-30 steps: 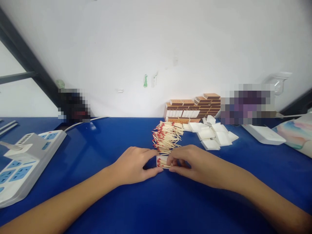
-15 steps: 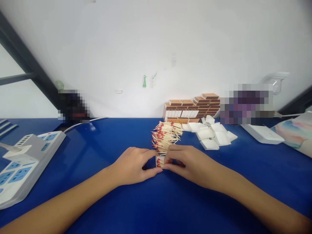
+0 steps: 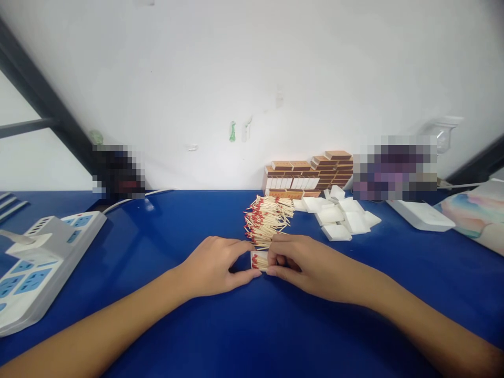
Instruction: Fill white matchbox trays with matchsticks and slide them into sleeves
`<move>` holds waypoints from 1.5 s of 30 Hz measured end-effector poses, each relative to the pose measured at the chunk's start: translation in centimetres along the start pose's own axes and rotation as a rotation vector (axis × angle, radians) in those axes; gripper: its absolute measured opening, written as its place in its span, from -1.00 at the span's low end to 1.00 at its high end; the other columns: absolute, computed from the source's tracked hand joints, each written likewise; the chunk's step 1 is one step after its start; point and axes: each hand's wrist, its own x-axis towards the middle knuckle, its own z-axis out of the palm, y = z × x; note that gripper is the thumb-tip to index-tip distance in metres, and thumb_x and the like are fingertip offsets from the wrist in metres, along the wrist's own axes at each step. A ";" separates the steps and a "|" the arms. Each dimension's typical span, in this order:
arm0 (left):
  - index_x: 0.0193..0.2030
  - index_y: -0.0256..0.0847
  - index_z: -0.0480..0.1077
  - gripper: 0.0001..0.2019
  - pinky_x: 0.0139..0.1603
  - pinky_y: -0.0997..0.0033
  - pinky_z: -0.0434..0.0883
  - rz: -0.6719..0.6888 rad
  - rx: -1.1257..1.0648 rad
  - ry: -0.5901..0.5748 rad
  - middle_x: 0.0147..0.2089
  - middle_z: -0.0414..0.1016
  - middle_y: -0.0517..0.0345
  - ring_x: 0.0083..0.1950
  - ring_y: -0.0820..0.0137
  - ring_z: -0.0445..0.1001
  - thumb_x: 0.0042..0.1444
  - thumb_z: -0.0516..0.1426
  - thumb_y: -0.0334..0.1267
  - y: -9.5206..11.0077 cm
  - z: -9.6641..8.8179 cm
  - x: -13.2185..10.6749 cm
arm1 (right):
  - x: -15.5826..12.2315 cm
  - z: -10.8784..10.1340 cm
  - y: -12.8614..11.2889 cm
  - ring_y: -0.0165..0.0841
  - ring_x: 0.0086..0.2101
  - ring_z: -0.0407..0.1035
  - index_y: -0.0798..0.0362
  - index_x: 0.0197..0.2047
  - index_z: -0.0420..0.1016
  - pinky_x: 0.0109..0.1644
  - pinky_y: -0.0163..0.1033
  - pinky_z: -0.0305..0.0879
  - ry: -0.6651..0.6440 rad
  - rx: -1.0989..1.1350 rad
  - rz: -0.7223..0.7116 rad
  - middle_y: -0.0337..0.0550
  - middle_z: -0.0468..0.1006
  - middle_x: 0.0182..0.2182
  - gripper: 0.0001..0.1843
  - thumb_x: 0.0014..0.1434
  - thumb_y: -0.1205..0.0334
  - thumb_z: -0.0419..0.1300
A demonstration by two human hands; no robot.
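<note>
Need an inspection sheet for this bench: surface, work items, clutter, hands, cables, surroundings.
Surface: blue table, glossy.
Work items: small tray with red-tipped matches inside; loose match pile just beyond; white trays heaped right of the pile; stacked matchboxes behind.
Clutter: power strip with adapter at left; white block at right.
Hands: left hand holds the small tray's left end between thumb and finger; right hand over its right end, grip hidden.
Cables: white cable from power strip toward the wall.
Surroundings: pale wall with green scrap; two pixelated patches, unreadable.
</note>
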 end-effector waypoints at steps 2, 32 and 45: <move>0.02 -0.14 0.53 -0.70 -0.41 0.44 0.22 0.001 0.004 0.005 -0.44 0.45 0.28 -0.47 0.44 0.39 0.30 0.22 0.00 0.0 0.1 0.0 | 0.1 -0.1 0.1 -0.38 -0.30 0.37 0.02 -0.31 0.45 -0.22 -0.27 0.22 -0.007 0.018 0.014 -0.23 0.53 -0.32 -0.78 0.43 0.23 0.16; 0.07 -0.16 0.52 -0.66 -0.42 0.46 0.24 0.094 -0.021 0.093 -0.48 0.42 0.34 -0.49 0.47 0.39 0.28 0.24 -0.01 0.2 0.8 -0.2 | 3.4 1.7 5.1 -0.27 -0.27 0.42 0.08 -0.14 0.49 -0.28 -0.20 0.24 0.516 -0.531 0.019 -0.09 0.47 -0.21 -0.87 0.41 0.19 0.20; 0.06 -0.18 0.51 -0.68 -0.46 0.48 0.23 0.182 -0.041 0.227 -0.51 0.39 0.38 -0.52 0.52 0.37 0.27 0.27 -0.05 0.2 1.2 -0.2 | 3.3 1.7 5.0 -0.31 -0.30 0.43 0.10 -0.11 0.56 -0.31 -0.23 0.26 0.527 -0.574 -0.037 -0.08 0.50 -0.21 -0.84 0.40 0.19 0.22</move>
